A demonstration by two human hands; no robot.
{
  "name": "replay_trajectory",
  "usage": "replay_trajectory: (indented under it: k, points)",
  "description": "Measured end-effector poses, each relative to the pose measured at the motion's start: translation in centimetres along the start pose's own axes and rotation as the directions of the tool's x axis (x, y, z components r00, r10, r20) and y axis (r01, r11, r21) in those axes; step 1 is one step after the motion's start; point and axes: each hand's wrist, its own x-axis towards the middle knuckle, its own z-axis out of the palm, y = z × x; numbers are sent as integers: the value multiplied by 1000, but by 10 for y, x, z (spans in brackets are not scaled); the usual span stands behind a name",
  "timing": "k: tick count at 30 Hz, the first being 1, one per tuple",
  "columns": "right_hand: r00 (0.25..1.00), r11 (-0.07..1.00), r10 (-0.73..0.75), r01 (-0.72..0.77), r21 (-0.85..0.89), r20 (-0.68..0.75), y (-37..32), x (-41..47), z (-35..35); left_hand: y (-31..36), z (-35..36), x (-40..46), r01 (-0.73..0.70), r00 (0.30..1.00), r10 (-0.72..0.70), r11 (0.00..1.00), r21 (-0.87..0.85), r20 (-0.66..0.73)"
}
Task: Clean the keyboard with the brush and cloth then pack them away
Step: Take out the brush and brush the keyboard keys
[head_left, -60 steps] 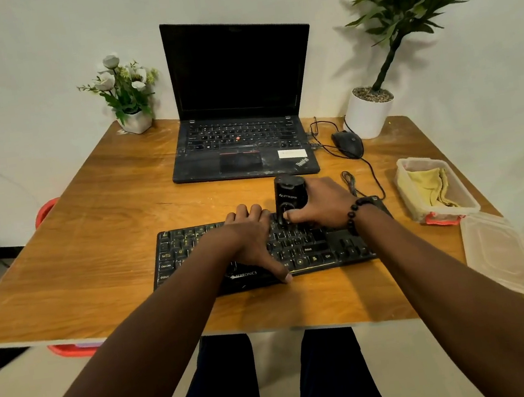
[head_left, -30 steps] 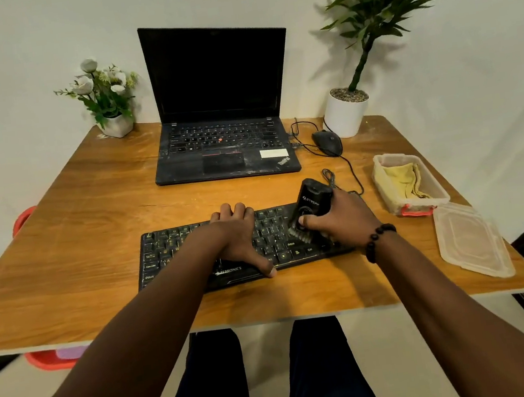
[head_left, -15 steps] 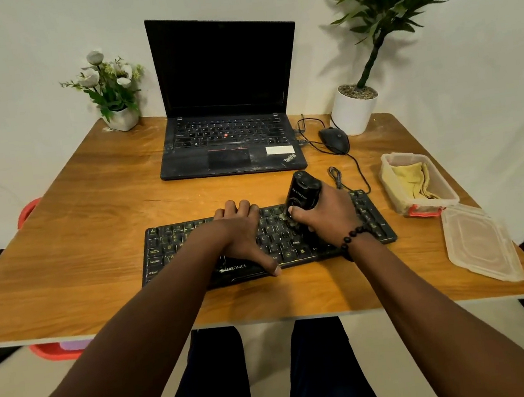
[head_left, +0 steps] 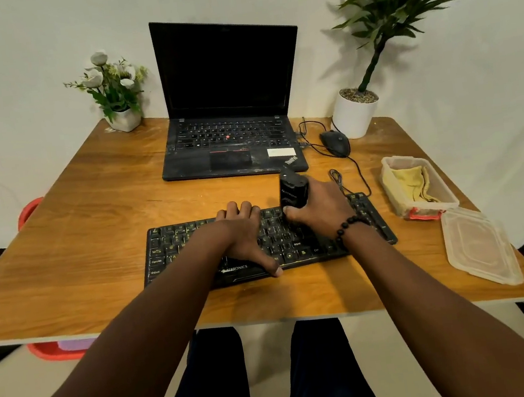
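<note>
I hold the brush (head_left: 293,190), a stubby black block, upright in my right hand (head_left: 320,210), fingers curled round it, its lower end down on the top rows of the black keyboard (head_left: 174,248). My left hand (head_left: 242,234) presses flat on the keys, fingers at the far edge, thumb on the near edge. The keyboard lies at the near middle of the glossy wooden table (head_left: 90,221). To the right, a clear plastic box (head_left: 428,206) holds the crumpled yellow cloth (head_left: 413,183); its lid (head_left: 480,249) lies just beside. Behind stand a dusty laptop (head_left: 233,115), a mouse (head_left: 335,142) and two white-potted plants.
</note>
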Motion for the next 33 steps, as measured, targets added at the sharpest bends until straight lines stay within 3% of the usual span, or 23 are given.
replay_trajectory:
  k: [5, 9, 11, 15, 18, 21, 23, 25, 29, 33]
  points:
    - [998, 995, 48, -52, 84, 49, 18, -32, -9, 1, -2, -2, -14, 1000, 14, 1000, 17, -1]
    - [940, 928, 279, -212, 305, -197, 28, -41, -7, 1, -3, -1, -20, 1000, 20, 1000, 23, 1]
    - [912, 911, 335, -249, 329, -236, 23, -46, 5, 2, -3, -2, -19, 1000, 19, 999, 33, 5]
    - [910, 917, 323, -234, 322, -260, 9, -70, 28, 3, -6, -3, -18, 1000, 19, 999, 44, -8]
    - [928, 901, 324, -245, 358, -181, 12, -78, 22, 3, -6, -4, -14, 1000, 15, 999, 41, -6]
    - [862, 816, 449, -290, 501, -233, 21, -77, 14, 3, -6, -4, -13, 1000, 13, 999, 44, 3]
    - [824, 823, 470, -281, 493, -316, 19, -83, 22, 3, -6, -4, -9, 1000, 8, 999, 40, 5]
    - [837, 855, 418, -231, 465, -352, 8, -95, 36, 4, -6, -3, -6, 1000, 6, 999, 43, 4]
    - [885, 839, 385, -218, 498, -262, -1, -106, 44, 4, -6, -3, -6, 1000, 6, 999, 52, 3]
    - [749, 735, 553, -231, 638, -365, 14, -101, 28, 3, -6, -4, -3, 1000, 3, 999, 46, 5]
